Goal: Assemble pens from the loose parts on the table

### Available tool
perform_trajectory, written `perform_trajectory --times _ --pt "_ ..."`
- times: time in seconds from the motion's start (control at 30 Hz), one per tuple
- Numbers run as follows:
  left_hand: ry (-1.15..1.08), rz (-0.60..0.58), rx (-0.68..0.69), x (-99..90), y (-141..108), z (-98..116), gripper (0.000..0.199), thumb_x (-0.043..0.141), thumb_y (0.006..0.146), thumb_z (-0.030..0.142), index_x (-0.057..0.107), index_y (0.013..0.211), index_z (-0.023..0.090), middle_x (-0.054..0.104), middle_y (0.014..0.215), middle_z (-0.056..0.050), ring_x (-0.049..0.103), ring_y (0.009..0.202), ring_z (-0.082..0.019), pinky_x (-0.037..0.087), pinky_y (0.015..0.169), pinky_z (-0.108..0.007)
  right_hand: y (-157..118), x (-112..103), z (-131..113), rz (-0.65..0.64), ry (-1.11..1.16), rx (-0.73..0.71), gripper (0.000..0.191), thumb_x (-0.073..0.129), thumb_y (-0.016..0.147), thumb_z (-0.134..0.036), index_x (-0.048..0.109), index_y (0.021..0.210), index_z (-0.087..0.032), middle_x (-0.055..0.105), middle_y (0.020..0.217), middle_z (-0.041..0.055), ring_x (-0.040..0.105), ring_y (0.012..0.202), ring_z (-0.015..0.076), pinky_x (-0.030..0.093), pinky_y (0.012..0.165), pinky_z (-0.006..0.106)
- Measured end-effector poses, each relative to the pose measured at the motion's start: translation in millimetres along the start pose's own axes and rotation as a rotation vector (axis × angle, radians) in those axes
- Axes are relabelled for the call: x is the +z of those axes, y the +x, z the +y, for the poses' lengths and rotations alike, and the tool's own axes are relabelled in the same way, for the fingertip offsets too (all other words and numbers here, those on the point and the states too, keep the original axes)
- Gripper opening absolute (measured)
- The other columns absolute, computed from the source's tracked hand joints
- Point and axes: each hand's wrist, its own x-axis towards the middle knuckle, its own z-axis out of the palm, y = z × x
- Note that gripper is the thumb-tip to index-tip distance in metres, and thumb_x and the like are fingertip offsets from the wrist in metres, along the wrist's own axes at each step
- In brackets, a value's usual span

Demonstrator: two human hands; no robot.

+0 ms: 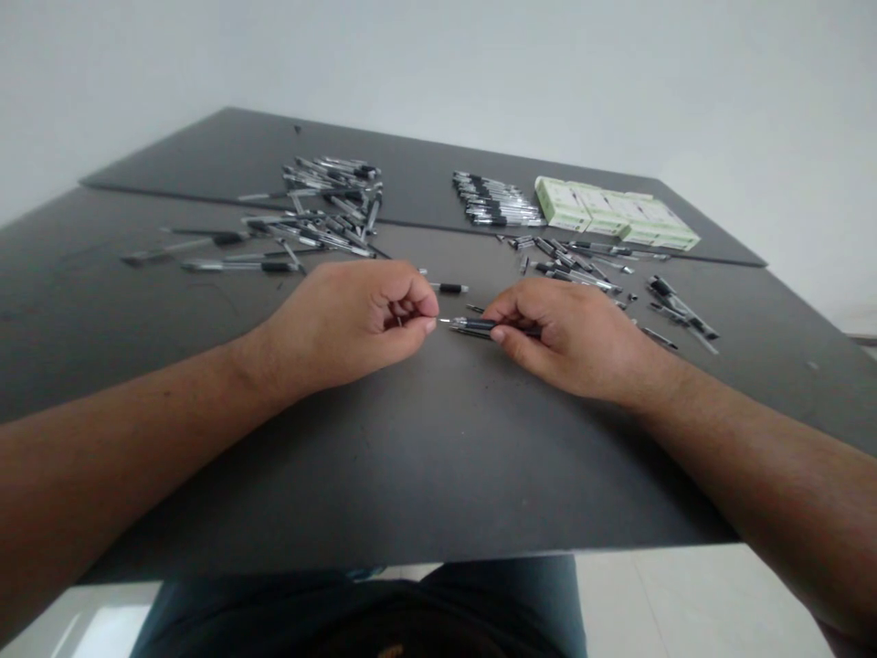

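Note:
Near the middle of the grey table, my right hand (568, 334) is closed round a pen (480, 323) with a clear front and a dark grip. Its pale, thin tip points left toward my other hand. A second dark, slim piece seems to lie just under this pen, partly hidden by the fingers. Thumb and forefinger of my left hand (370, 315) are pinched together right at the pen's tip; what they hold, if anything, is too small to make out. Just behind the hands lies another pen with a black grip (449, 288), partly covered by my left hand.
A loose heap of clear pens (329, 206) lies at the back left. Further right, a neat row of pens (493, 196) lies beside green-and-white boxes (617, 210). Pen parts (568, 265) are scattered behind my right hand, with more pens (681, 306) on the right.

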Motion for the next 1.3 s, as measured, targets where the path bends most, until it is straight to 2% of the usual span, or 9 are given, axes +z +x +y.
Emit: perform_trajectory --times 0.17,0.33,0.53,0.77,0.87,0.97,1.13,1.3 --pt "0.003 -0.009 0.031 1.1 -0.1 2.2 0.012 0.067 0.097 0.035 0.077 0.096 0.028 0.079 0.082 0.002 0.072 0.075 -0.019 0.053 0.074 -0.036 -0.1 1.8 -1.9 -0.007 -0.001 0.003 0.018 0.07 0.105 -0.025 0.085 0.115 -0.024 0.086 0.099 0.0039 0.072 0.083 0.0219 0.051 0.079 0.034" --pt "0.031 -0.007 0.022 -0.6 -1.5 3.7 0.014 0.067 0.099 0.037 0.079 0.099 0.03 0.081 0.087 0.001 0.074 0.078 -0.02 0.057 0.078 -0.037 0.2 1.7 -0.7 -0.01 0.016 -0.001 0.018 0.07 0.105 -0.025 0.086 0.114 -0.024 0.086 0.098 0.0036 0.072 0.082 0.0214 0.051 0.08 0.034" --pt "0.089 -0.1 0.019 -2.1 1.3 8.0 0.023 0.065 0.101 0.039 0.085 0.102 0.029 0.084 0.089 -0.002 0.077 0.085 -0.023 0.058 0.08 -0.037 0.6 1.8 -4.2 -0.034 0.012 0.009 0.018 0.071 0.105 -0.025 0.087 0.114 -0.024 0.087 0.1 0.0045 0.074 0.085 0.0226 0.052 0.081 0.034" --pt "0.119 -0.149 0.031 -0.4 3.1 7.9 0.018 0.069 0.104 0.038 0.086 0.103 0.032 0.087 0.092 -0.001 0.083 0.092 -0.026 0.059 0.081 -0.037 2.2 6.9 -8.6 -0.049 0.004 -0.036 0.025 0.067 0.11 -0.027 0.088 0.122 -0.022 0.09 0.106 0.0081 0.079 0.093 0.025 0.055 0.085 0.035" --pt "0.104 -0.129 0.028 0.1 1.8 6.2 0.016 0.07 0.105 0.039 0.085 0.106 0.031 0.088 0.095 -0.001 0.084 0.092 -0.026 0.061 0.083 -0.037 2.1 8.2 -10.5 -0.042 0.037 -0.019 0.025 0.067 0.11 -0.026 0.088 0.123 -0.022 0.091 0.108 0.0083 0.081 0.095 0.0251 0.056 0.086 0.035" --pt "0.041 -0.084 0.014 1.5 -0.5 5.0 0.014 0.073 0.105 0.038 0.082 0.112 0.03 0.089 0.1 -0.001 0.085 0.092 -0.024 0.063 0.086 -0.036 1.5 9.3 -12.0 -0.01 0.093 0.042 0.022 0.073 0.106 -0.026 0.086 0.122 -0.023 0.09 0.103 0.0051 0.08 0.089 0.0232 0.056 0.082 0.033" --pt "-0.001 -0.054 0.008 2.3 -4.2 5.2 0.013 0.073 0.104 0.036 0.081 0.112 0.03 0.09 0.101 0.0 0.085 0.093 -0.023 0.064 0.088 -0.035 1.9 10.5 -12.5 0.007 0.153 0.088 0.014 0.074 0.102 -0.026 0.082 0.113 -0.024 0.087 0.095 0.0016 0.078 0.082 0.0204 0.054 0.078 0.031" --pt "0.034 -0.043 0.057 0.8 -6.0 6.3 0.024 0.064 0.109 0.038 0.085 0.112 0.028 0.09 0.102 -0.002 0.084 0.094 -0.023 0.061 0.084 -0.036 2.2 9.3 -12.0 -0.002 0.175 0.089 0.012 0.074 0.102 -0.028 0.081 0.111 -0.024 0.086 0.092 0.0009 0.076 0.079 0.0196 0.053 0.076 0.031"
